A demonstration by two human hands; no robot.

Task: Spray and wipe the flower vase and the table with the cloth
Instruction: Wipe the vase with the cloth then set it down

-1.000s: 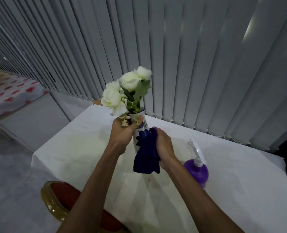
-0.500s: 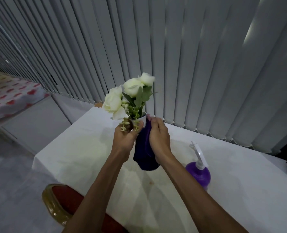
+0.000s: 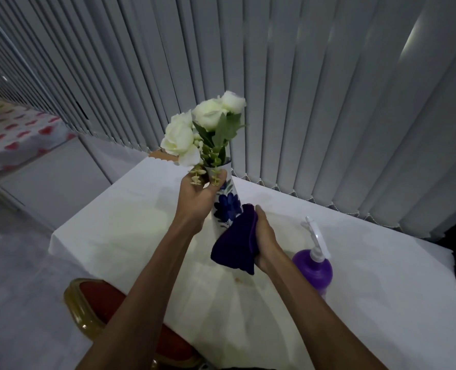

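The left hand (image 3: 197,198) has its fingers closed around the neck of the vase (image 3: 228,206). The right hand (image 3: 265,236) grips the cloth (image 3: 235,247) against the vase's lower part, above the table (image 3: 120,231).

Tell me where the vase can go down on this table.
Left half of the table, between the left hand and the edge, is bare. So is the far right, beyond the spray bottle. It is tight between the cloth and bottle.

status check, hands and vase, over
Left hand grips vase neck. Right hand presses cloth low on it. Spray bottle stands aside, nothing blocking.
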